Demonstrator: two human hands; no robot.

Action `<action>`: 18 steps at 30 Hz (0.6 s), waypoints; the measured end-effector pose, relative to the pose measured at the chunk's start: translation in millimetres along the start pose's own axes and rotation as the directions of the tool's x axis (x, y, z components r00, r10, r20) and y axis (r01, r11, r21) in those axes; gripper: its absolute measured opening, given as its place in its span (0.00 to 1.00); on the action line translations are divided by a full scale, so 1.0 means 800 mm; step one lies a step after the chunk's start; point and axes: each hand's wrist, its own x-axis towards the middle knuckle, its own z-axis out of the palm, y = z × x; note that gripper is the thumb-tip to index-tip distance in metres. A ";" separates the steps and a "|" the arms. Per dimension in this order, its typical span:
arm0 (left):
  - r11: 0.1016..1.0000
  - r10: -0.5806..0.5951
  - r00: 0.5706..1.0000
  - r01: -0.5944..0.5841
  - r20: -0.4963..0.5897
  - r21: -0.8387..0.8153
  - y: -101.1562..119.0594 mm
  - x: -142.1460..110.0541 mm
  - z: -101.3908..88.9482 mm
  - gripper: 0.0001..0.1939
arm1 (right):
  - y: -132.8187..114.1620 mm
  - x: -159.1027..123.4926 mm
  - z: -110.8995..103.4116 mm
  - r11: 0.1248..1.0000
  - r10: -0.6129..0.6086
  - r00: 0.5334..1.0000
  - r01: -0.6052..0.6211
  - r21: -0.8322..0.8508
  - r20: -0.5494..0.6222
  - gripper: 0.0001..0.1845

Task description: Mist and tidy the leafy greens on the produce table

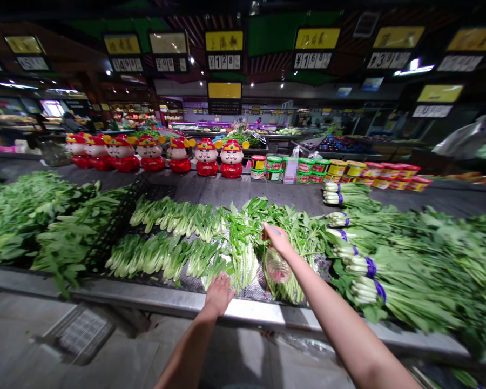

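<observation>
My left hand (218, 295) is at the front edge of the display, fingers stretched out, its tips at the leaves of a small bok choy (218, 268). Further up and to the right, my right hand (276, 239) is closed over the top of a clear, ribbed plastic bottle (278, 266), whose top my hand hides. The bottle hangs over long-stemmed leafy greens (299, 229). Left of it lie more stemmed greens (245, 254) and two rows of bok choy (146, 253) on a dark mesh surface.
Bundles of greens with purple bands (370, 267) lie to the right, loose leafy greens (24, 216) to the left. Red figurine jars (206, 158) and stacked tubs (305, 170) line the back. A metal rail (154, 300) runs along the front. A grey crate (79, 332) is below.
</observation>
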 end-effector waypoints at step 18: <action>0.999 0.039 0.995 -0.036 -0.092 0.030 0.001 -0.007 -0.004 0.27 | 0.037 -0.002 -0.037 0.997 0.014 0.998 -0.019 -0.074 -0.062 0.23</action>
